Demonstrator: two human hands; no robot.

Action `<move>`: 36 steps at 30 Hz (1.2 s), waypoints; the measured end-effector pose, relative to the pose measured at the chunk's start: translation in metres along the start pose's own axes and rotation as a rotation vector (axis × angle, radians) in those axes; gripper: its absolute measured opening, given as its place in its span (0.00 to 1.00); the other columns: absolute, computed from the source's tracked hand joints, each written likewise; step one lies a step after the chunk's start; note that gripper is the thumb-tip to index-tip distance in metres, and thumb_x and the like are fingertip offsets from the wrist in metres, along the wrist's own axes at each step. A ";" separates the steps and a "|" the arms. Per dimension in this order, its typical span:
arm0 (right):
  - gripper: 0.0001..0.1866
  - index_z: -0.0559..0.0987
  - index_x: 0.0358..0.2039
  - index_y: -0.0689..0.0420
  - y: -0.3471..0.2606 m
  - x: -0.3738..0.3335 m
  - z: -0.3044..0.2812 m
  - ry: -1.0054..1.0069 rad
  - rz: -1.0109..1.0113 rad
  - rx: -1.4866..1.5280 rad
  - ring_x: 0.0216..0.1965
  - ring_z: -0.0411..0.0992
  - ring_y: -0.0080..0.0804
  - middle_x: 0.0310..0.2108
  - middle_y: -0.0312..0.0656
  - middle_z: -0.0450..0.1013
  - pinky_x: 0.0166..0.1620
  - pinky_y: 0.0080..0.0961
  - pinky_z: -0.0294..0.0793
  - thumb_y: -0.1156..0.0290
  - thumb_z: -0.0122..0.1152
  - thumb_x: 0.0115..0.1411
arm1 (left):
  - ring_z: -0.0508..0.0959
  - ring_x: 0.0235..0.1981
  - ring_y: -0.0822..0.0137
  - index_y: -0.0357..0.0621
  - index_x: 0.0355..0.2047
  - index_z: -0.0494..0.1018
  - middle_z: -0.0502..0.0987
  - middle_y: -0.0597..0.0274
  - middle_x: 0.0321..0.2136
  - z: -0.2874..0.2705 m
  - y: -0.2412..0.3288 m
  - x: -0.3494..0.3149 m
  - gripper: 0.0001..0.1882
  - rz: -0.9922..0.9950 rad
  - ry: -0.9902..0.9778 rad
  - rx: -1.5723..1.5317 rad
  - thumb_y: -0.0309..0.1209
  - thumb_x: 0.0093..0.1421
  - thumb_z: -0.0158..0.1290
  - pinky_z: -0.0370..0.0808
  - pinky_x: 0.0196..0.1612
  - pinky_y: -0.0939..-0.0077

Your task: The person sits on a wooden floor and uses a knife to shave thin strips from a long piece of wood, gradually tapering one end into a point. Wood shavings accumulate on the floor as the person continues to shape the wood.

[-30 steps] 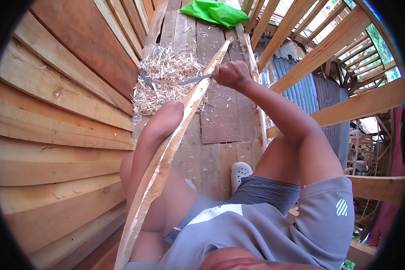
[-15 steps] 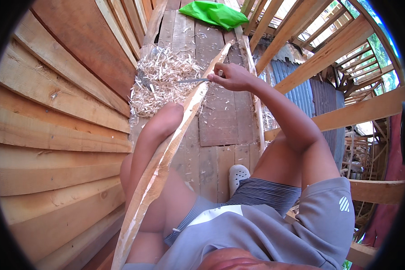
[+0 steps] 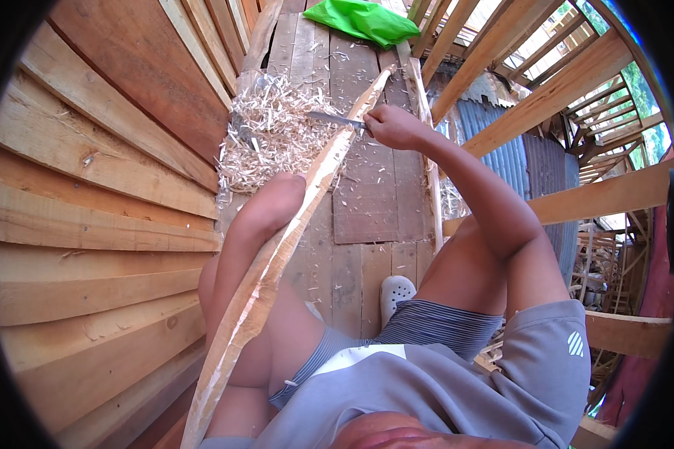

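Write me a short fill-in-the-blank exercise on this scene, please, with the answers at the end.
1. The knife is in the person's ____ hand.
2. The other hand is at the long workpiece, which is made of ____.
3. In the picture, the heap of shavings lies to the ____ of the workpiece.
4. The crumpled bag or sheet at the top is bright ____.

Missing words: right; wood; left; green.

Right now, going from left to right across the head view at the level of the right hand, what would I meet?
Brown wooden plank wall, loose heap of pale wood shavings, long pale wooden piece, bare right hand, blue-grey corrugated metal sheet.
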State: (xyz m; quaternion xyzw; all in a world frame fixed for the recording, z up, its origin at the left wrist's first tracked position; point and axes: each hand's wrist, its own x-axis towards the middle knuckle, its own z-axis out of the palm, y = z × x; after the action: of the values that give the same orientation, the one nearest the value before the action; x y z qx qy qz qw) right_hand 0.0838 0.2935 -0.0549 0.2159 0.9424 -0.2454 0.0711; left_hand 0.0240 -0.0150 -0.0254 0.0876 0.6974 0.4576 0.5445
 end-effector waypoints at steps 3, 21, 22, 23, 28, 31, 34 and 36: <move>0.24 0.78 0.36 0.67 -0.016 -0.006 0.001 -0.034 -0.001 -0.010 0.42 0.75 0.52 0.38 0.58 0.76 0.48 0.43 0.70 0.58 0.39 0.66 | 0.66 0.13 0.74 0.38 0.37 0.69 0.67 0.65 0.17 0.002 0.002 0.000 0.16 -0.003 0.004 0.002 0.38 0.66 0.38 0.66 0.14 0.79; 0.24 0.71 0.24 0.51 -0.020 -0.013 -0.001 -0.283 0.245 0.443 0.09 0.47 0.18 0.12 0.25 0.52 0.13 0.23 0.44 0.44 0.48 0.63 | 0.66 0.13 0.74 0.38 0.37 0.69 0.67 0.65 0.17 0.013 0.009 0.002 0.16 -0.011 0.012 0.002 0.38 0.66 0.37 0.66 0.14 0.79; 0.24 0.68 0.21 0.50 -0.019 -0.012 -0.003 -0.305 0.285 0.460 0.09 0.46 0.18 0.12 0.25 0.52 0.13 0.23 0.43 0.44 0.48 0.64 | 0.66 0.13 0.74 0.38 0.37 0.69 0.67 0.65 0.17 0.014 0.010 0.002 0.17 -0.012 0.012 0.001 0.38 0.66 0.37 0.66 0.14 0.79; 0.24 0.65 0.19 0.49 -0.016 -0.010 -0.004 -0.368 0.348 0.556 0.09 0.45 0.17 0.12 0.25 0.51 0.14 0.23 0.42 0.44 0.47 0.64 | 0.66 0.13 0.74 0.38 0.37 0.69 0.67 0.65 0.17 0.015 0.011 0.003 0.17 -0.012 0.012 0.003 0.39 0.66 0.37 0.66 0.14 0.79; 0.26 0.57 0.15 0.47 -0.014 -0.007 -0.004 -0.360 0.469 0.779 0.10 0.41 0.16 0.11 0.25 0.48 0.15 0.22 0.37 0.45 0.43 0.64 | 0.66 0.13 0.74 0.38 0.37 0.69 0.66 0.65 0.17 0.017 0.016 0.007 0.17 -0.016 0.007 0.005 0.39 0.66 0.37 0.66 0.14 0.79; 0.27 0.59 0.14 0.47 -0.005 0.001 -0.007 -0.062 0.499 0.915 0.10 0.44 0.17 0.12 0.26 0.51 0.15 0.22 0.40 0.43 0.46 0.63 | 0.66 0.13 0.74 0.38 0.37 0.69 0.66 0.65 0.18 0.019 0.021 0.011 0.17 -0.019 -0.004 0.006 0.39 0.66 0.37 0.66 0.14 0.79; 0.28 0.63 0.15 0.49 0.014 0.009 -0.006 0.218 0.419 0.739 0.10 0.49 0.18 0.13 0.28 0.56 0.14 0.21 0.44 0.40 0.50 0.62 | 0.66 0.13 0.74 0.38 0.37 0.69 0.66 0.65 0.18 0.020 0.026 0.013 0.17 -0.024 -0.018 0.010 0.39 0.66 0.37 0.66 0.14 0.79; 0.28 0.72 0.21 0.57 0.032 0.012 -0.011 0.293 0.241 0.309 0.16 0.62 0.28 0.17 0.38 0.66 0.21 0.28 0.62 0.44 0.49 0.64 | 0.66 0.13 0.73 0.38 0.37 0.69 0.66 0.65 0.18 0.020 0.031 0.015 0.17 -0.027 -0.033 0.012 0.39 0.67 0.37 0.66 0.14 0.79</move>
State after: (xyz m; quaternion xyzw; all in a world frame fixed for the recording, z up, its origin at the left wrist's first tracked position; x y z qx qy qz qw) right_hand 0.0871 0.3284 -0.0623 0.3686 0.8612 -0.3425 -0.0716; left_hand 0.0235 0.0226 -0.0130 0.0893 0.6922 0.4444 0.5616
